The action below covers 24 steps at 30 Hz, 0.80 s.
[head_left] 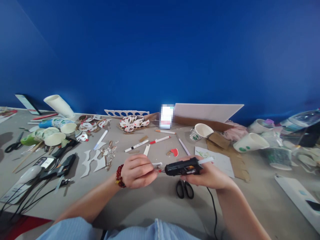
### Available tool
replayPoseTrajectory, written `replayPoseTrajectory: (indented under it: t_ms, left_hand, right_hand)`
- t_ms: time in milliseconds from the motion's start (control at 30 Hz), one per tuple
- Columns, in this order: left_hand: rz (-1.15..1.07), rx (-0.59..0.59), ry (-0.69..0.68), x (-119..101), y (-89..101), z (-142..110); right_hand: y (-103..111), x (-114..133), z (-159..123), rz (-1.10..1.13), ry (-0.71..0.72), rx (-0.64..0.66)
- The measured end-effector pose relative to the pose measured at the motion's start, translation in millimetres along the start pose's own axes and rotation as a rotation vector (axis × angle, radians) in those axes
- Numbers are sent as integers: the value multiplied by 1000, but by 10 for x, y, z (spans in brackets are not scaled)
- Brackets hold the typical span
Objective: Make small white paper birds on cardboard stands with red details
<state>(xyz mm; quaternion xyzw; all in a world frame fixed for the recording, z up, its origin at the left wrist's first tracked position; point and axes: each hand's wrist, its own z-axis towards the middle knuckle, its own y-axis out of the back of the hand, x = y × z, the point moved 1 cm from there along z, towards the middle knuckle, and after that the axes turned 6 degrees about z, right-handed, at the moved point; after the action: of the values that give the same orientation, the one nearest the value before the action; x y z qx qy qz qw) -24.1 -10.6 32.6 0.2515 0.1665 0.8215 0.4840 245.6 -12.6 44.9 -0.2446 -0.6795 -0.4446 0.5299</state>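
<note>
My right hand [207, 173] is wrapped around a black hot glue gun [183, 167], its nozzle aimed left and a white glue stick [206, 160] sticking out of the back. Just left of the nozzle, my left hand [140, 171] pinches a small white piece [157, 164] with some red at the fingertips. The nozzle tip is at or very near the red part; whether they touch, I cannot tell. Black-handled scissors [185, 189] lie below the glue gun, partly covered by my right hand. A red cut piece [174, 152] rests just beyond the gun.
Markers [160, 140] and a pile of white-and-red cut pieces [133, 123] lie ahead. A paper cup [200, 132] stands by cardboard [240, 163] on the right. Left are white offcuts [93, 162], another glue gun [67, 165] and cables. The gun's cord [214, 208] runs toward me.
</note>
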Motion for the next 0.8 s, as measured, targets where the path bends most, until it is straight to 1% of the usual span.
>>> replayPoseTrajectory:
  t_ms: [133,300,533,667,800]
  left_hand:
    - [4,-17,-3,0,6,24]
    - [3,-27,-1,-5,13,69]
    - [27,-41,5,-12,12,83]
    - [14,-42,2,-14,6,71]
    - [3,-47,7,-16,-5,52]
  right_hand:
    - [-3,-15,-2,-19,10,-7]
    - [-9,-12,-1,-31,14,22]
    - [-12,-92,-20,-44,-18,-27]
    - [-14,-59,-13,-17,-14,-10]
    - [-10,-38,-13,-41,-5,-6]
